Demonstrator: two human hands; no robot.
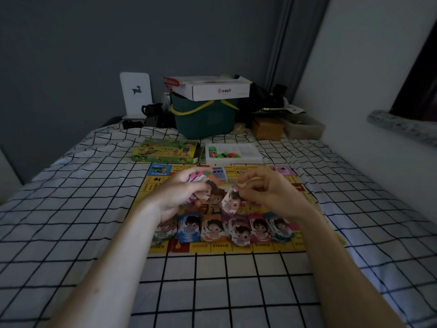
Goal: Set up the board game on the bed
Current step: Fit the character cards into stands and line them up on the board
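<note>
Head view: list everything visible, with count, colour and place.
game board: one, yellow, on bed
card piles: about six, mixed colours, board's near edge
game box: one, green, beyond board
parts tray: one, white, right of box
bin: one, dark green, bed's far end
carton: one, white, atop bin
bed sheet: white, black grid
left hand: holds card stack
right hand: pinches one card

Open checked bedsheet (71,209) is being left free at left, right and bottom of frame. The top centre is being blocked by the game box (165,151), parts tray (233,153) and green basket (204,119).
</note>
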